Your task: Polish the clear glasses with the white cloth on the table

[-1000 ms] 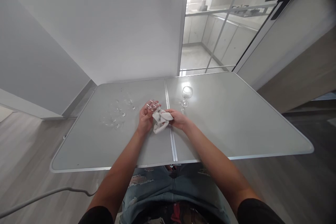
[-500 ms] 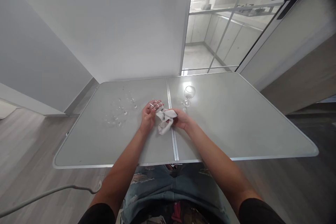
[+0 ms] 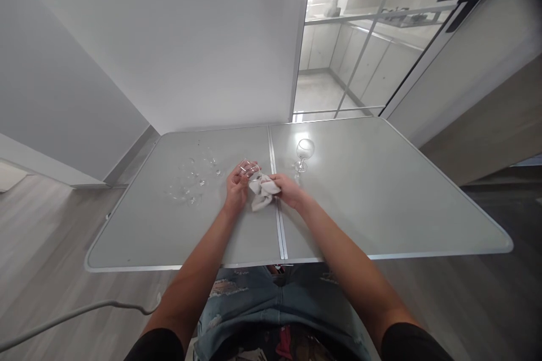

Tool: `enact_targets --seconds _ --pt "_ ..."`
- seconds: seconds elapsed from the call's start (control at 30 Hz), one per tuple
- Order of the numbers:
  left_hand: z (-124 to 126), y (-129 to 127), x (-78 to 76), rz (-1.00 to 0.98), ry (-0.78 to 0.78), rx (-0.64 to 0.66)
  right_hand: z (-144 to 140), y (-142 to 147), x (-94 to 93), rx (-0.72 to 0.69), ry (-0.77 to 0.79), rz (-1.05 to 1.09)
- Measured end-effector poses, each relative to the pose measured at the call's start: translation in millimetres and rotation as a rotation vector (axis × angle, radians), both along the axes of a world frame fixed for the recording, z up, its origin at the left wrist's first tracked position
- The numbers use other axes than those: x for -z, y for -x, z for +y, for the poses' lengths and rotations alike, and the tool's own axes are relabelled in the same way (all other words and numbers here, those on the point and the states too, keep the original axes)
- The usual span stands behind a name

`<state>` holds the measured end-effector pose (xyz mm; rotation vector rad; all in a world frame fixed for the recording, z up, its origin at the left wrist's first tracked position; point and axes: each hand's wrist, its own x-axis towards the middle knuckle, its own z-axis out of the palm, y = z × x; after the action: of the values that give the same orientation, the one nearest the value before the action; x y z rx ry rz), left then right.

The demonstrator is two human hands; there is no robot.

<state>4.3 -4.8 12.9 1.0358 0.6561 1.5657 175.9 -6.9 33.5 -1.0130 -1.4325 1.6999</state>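
Nearby, a wine glass [image 3: 304, 153] flanks the cloth [image 3: 261, 193].

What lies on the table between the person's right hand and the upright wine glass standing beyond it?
In the head view, only bare table separates the right hand from the wine glass.

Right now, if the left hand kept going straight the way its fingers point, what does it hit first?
Likely nothing: past the left hand and its clear drinking glass, bare grey folding table runs to the white wall. Depth is unclear.

the grey worktop [image 3: 381, 203] has a seam in the middle; one wineglass [image 3: 304, 154] stands right, several clear glasses [image 3: 190, 180] left.
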Motion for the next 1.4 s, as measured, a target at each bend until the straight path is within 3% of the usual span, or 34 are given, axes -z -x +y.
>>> enact_targets --seconds 0.07,0.1,0.27,0.33,0.4,0.53,0.6,0.67,0.8,0.87,0.93,1.07,1.13,1.2,1.33,1.4 --pt "-0.4 -0.9 -0.5 -0.002 0.003 0.018 2.1 -2.8 1.2 -0.063 0.115 0.117" --pt "0.1 -1.1 -0.5 -0.009 0.003 0.014 2.0 -3.1 1.5 -0.036 0.074 0.094" --pt "6.6 1.1 2.2 -0.025 -0.018 -0.062 -5.2 3.9 0.3 0.308 -0.657 -0.454" --pt "8.2 2.6 3.5 -0.026 -0.03 -0.077 -6.7 6.9 0.1 0.344 -0.777 -0.548" --pt "8.1 3.5 4.5 -0.033 -0.034 -0.068 -5.2 7.9 0.6 0.302 -0.667 -0.484" --pt "4.5 2.4 4.4 -0.012 -0.028 0.007 1.9 2.9 2.5 0.025 -0.095 -0.078" --pt "3.2 1.0 3.8 -0.001 -0.029 0.029 3.4 -0.1 3.1 -0.026 0.039 0.025" --pt "3.5 0.0 3.8 -0.004 -0.031 0.022 2.1 -0.8 3.3 0.074 -0.077 -0.071" --pt "7.2 1.1 5.7 -0.012 -0.042 -0.042 -5.1 5.3 2.9 0.336 -0.632 -0.496" --pt "8.2 2.6 6.5 -0.021 -0.046 -0.052 -6.9 8.4 2.4 0.351 -0.722 -0.56" --pt "7.6 3.6 6.4 -0.035 -0.04 -0.032 -5.7 8.8 2.2 0.283 -0.581 -0.45" --pt "3.9 2.4 4.4 -0.023 -0.02 0.056 1.1 2.6 4.2 0.014 -0.027 -0.004" --pt "3.4 1.1 4.3 -0.015 -0.017 0.058 2.6 0.4 6.4 0.001 0.036 0.062" --pt "4.7 0.3 5.5 -0.016 -0.014 0.021 1.5 1.5 8.4 0.125 -0.147 -0.07" --pt "8.4 2.3 8.8 -0.032 -0.01 -0.054 -3.7 9.6 10.2 0.367 -0.683 -0.486" --pt "9.3 4.5 9.3 -0.044 -0.004 -0.051 -4.1 11.9 11.6 0.365 -0.755 -0.537"
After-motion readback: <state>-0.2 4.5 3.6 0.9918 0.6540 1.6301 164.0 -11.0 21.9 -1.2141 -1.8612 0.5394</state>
